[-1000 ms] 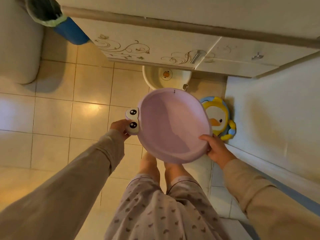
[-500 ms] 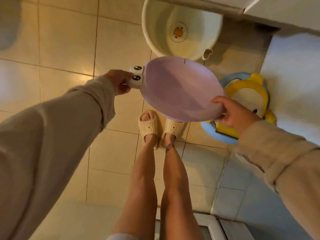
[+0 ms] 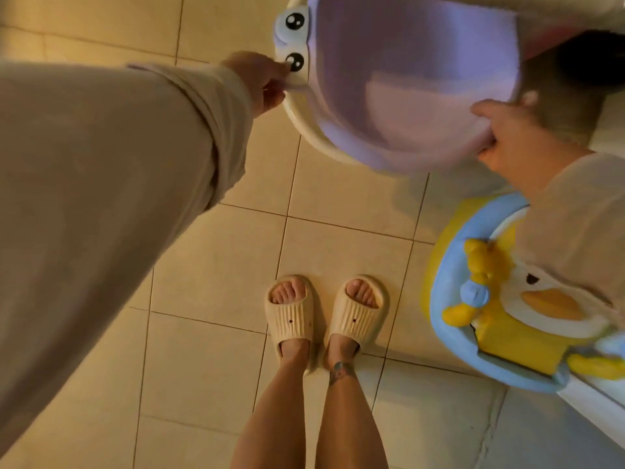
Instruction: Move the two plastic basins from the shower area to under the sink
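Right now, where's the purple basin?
Top of the head view: the purple basin sits inside the cream basin, left hand at its eye handle and right hand on its rim.

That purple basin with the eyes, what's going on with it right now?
A person holds the purple basin in both hands, left hand by the eyed handle, right hand on the opposite rim. It sits in or just above a cream basin whose rim shows beneath it. A duck-themed seat lies on the floor to the right.
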